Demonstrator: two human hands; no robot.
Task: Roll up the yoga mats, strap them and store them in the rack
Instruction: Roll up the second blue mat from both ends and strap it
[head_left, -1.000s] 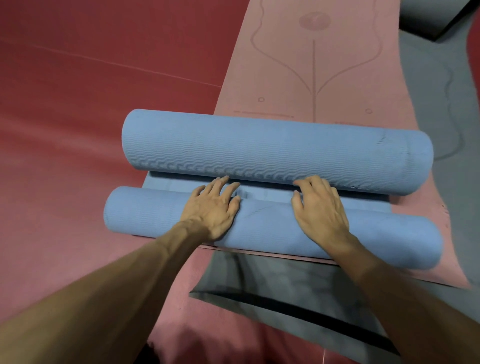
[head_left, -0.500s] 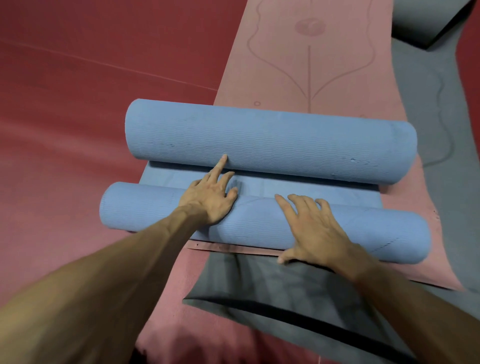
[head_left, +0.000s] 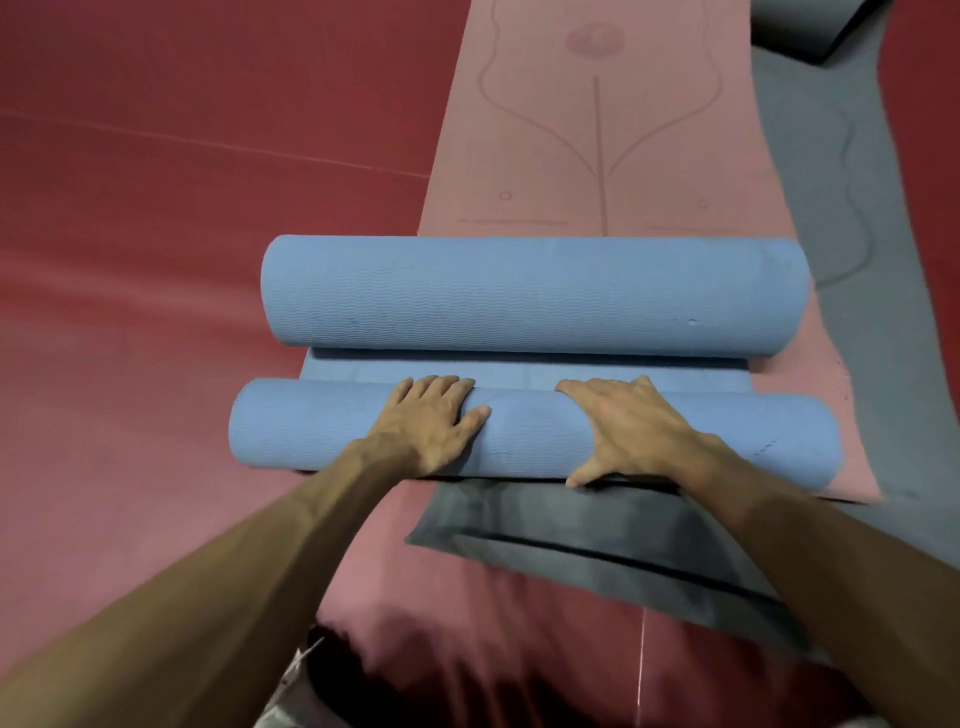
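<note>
A blue yoga mat lies across the floor, rolled from both ends. The near roll (head_left: 727, 441) is thinner and the far roll (head_left: 535, 296) is thicker. A narrow flat strip (head_left: 519, 370) of the same mat joins them. My left hand (head_left: 431, 423) lies flat on top of the near roll, left of its middle, fingers over its far side. My right hand (head_left: 634, 428) presses on the roll just right of centre, thumb down at its near edge. Both palms lie on the roll with fingers spread.
Under the blue mat lies an unrolled pink mat (head_left: 597, 130) with a line drawing, running away from me. A dark grey mat (head_left: 597, 525) lies flat below and to the right. Red floor (head_left: 182, 234) spreads to the left. Another grey roll (head_left: 800, 23) sits at the top right.
The near roll has turned away from me and grown thicker, so the flat strip between the rolls has narrowed. Both hands shifted forward over its top; the left index finger no longer points out.
</note>
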